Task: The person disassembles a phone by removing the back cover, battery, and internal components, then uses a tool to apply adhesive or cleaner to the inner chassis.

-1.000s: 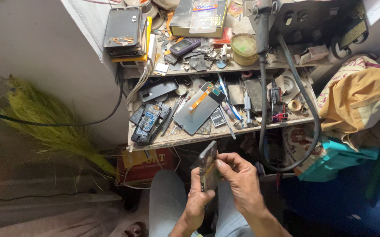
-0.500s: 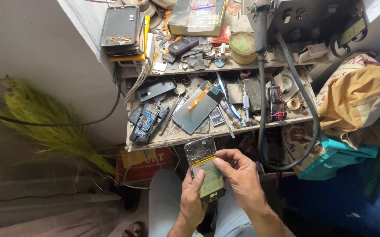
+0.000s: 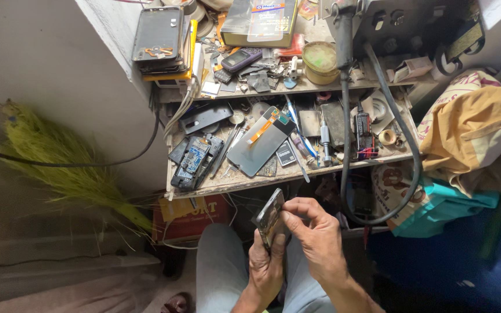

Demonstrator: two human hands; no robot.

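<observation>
Phone (image 3: pixel 270 218), held edge-on over the person's lap, just below the front edge of the lower shelf (image 3: pixel 233 184). The two-tier bench stands against a pale wall; a green broom (image 3: pixel 59 165) lies on the floor to its left. Left hand (image 3: pixel 268 268) grips the phone from beneath, fingers wrapped around it. Right hand (image 3: pixel 315 235) arches over it, fingertips pinched at its upper edge. On the lower shelf: a grey panel (image 3: pixel 259 144) at centre, an opened handset (image 3: pixel 194 159) near the left corner. A black hose (image 3: pixel 404 145) loops across the shelf's right end.
</observation>
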